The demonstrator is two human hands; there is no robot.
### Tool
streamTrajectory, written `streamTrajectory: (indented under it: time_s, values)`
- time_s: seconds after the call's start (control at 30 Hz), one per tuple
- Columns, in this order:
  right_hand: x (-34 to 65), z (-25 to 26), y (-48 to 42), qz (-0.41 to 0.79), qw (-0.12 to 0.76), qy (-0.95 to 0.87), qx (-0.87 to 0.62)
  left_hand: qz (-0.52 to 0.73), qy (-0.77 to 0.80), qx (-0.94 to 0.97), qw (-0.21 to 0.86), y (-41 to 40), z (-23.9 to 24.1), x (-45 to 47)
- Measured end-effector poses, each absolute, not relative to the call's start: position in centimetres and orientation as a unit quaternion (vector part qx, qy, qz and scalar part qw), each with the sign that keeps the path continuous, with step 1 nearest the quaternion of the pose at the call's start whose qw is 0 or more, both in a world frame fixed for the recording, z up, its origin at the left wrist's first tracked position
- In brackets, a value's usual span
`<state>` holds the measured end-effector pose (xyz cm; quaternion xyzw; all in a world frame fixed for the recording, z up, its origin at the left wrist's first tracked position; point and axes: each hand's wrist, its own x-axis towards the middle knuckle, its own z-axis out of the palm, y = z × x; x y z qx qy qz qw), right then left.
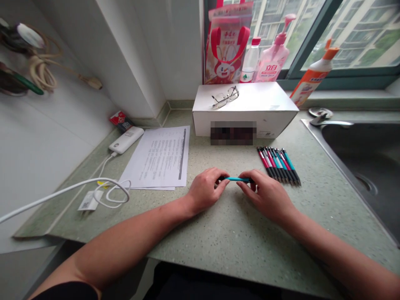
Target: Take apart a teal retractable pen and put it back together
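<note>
Both of my hands hold one teal ballpoint pen [233, 179] level, just above the speckled green countertop [218, 233]. My left hand [206, 183] pinches its left end between thumb and fingers. At the other end, my right hand [265, 191] grips it the same way, so only the pen's teal middle shows clearly. Close beyond the right hand lies a row of pens [278, 166] in red, teal and silver with black grips, side by side and slanted.
A white box [240, 121] with eyeglasses [225, 98] on top stands behind the hands. Printed sheets [159, 158], a white power bank [126, 139] and a charger with cable [90, 201] lie left. The metal sink [350, 175] is at right. Bottles [271, 62] line the window.
</note>
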<state>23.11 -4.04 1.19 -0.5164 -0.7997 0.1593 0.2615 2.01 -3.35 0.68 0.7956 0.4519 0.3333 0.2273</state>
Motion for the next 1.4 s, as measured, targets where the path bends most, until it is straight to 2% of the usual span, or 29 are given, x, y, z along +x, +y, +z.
streamTrajectory:
  time_s: [0.53,1.2,1.4]
  values:
    - [22.9,1.3,-4.0,0.165,0.237,-0.802,-0.523,0.327,0.445,0.802,0.228,-3.4,0.9,2.0]
    - [23.3,2.1,-3.2,0.162,0.281,-0.775,-0.543,0.368,0.462,0.775,0.225,-2.4,0.9,1.6]
    - [23.9,1.9,-2.4,0.141,0.326,-0.761,-0.543,0.374,0.473,0.763,0.23,-2.2,1.2,1.5]
